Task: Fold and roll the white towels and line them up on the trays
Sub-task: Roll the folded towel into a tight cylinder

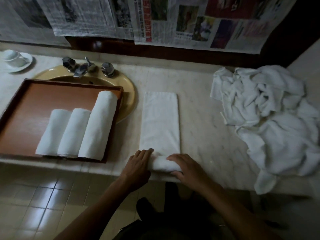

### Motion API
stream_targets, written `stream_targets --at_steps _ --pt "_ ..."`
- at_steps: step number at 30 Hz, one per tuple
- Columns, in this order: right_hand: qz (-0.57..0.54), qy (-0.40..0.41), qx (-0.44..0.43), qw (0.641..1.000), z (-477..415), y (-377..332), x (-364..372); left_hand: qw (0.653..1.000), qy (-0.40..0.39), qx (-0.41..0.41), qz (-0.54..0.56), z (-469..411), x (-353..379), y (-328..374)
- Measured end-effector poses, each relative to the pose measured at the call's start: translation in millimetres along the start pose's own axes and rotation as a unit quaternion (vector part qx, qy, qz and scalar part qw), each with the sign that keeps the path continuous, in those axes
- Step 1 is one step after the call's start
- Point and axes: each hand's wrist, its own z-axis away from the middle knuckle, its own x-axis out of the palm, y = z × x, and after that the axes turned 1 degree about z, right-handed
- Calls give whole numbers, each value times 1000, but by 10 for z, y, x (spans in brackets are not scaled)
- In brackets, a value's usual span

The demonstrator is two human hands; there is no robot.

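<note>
A white towel, folded into a long strip, lies on the marble counter and points away from me. Its near end is rolled into a small cylinder at the counter's front edge. My left hand rests on the roll's left end with fingers curved over it. My right hand grips the right end, fingers on top and thumb beneath. To the left, a brown wooden tray holds three rolled white towels side by side; the rightmost is longest.
A heap of unfolded white towels covers the counter's right end and hangs over its edge. The tray partly covers a yellow sink with a chrome tap. A cup and saucer stand far left. Newspapers hang on the wall.
</note>
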Motion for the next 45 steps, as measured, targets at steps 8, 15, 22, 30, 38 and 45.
stream_targets --at_steps 8,15,22,30,38,45 --pt "-74 -13 118 990 283 -224 138 990 9 86 115 445 -34 -330" --pt "-94 35 140 985 108 -257 67 984 -13 -17 180 323 -123 -365" --pt "47 227 90 969 108 -505 320 961 -34 -134 241 138 -186 -239" --pt "194 176 17 965 200 -550 700 970 87 -187 126 45 -197 -45" --pt "226 101 11 969 -30 -397 558 985 62 54 -152 106 96 -126" --pt "244 34 4 969 -451 -328 202 994 13 58 -95 -313 -184 -219"
